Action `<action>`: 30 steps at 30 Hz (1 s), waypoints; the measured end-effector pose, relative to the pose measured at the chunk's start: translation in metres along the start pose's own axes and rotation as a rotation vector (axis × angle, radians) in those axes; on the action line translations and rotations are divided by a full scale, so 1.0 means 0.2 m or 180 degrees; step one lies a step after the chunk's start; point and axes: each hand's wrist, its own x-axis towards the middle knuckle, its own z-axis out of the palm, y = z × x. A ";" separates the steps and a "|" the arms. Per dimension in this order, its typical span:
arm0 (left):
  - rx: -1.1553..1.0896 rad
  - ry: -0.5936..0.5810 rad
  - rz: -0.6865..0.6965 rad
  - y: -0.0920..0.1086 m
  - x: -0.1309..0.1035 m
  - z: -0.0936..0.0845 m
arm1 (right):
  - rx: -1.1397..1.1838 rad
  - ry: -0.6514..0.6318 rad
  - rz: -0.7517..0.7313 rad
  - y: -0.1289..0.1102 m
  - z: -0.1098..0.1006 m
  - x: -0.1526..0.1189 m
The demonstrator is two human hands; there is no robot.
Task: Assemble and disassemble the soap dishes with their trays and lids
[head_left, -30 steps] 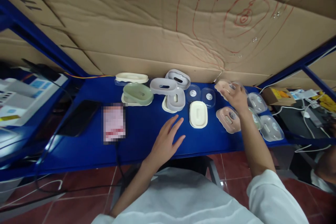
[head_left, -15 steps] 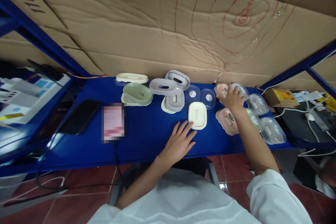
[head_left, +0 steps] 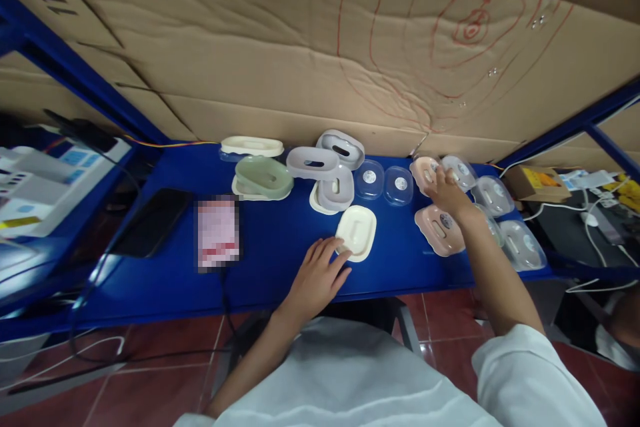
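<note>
My left hand has its fingertips and thumb on the lower left edge of a cream soap dish, which lies flat on the blue table. At the back right, my right hand reaches to a pink soap dish with a round sticker; its fingers are bent over the right side of that dish and partly hide it. In front of my right hand lies a second pink soap dish. Two clear lids with round stickers lie between the hands, behind the cream dish.
Grey dishes and a green dish are piled at the back centre-left. Several clear-covered dishes stand right of my right arm. A black phone and a blurred pink item lie left. A cardboard wall closes the back.
The cream dish has slid left and toward me along with my left hand, and it is turned. My right hand stays by the rear pink dish, its fingers now drawn in.
</note>
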 end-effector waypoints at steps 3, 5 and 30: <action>0.0000 0.0120 -0.0071 -0.02 0.00 0.00 | -0.0012 0.0112 -0.0079 0.02 -0.01 -0.01; 0.0007 0.0159 -0.0109 -0.03 -0.01 0.00 | 0.0013 0.0270 -0.0099 0.03 -0.03 -0.01; 0.0002 0.0184 -0.0112 -0.06 -0.01 0.01 | -0.0502 0.0511 -0.1112 0.21 -0.03 0.00</action>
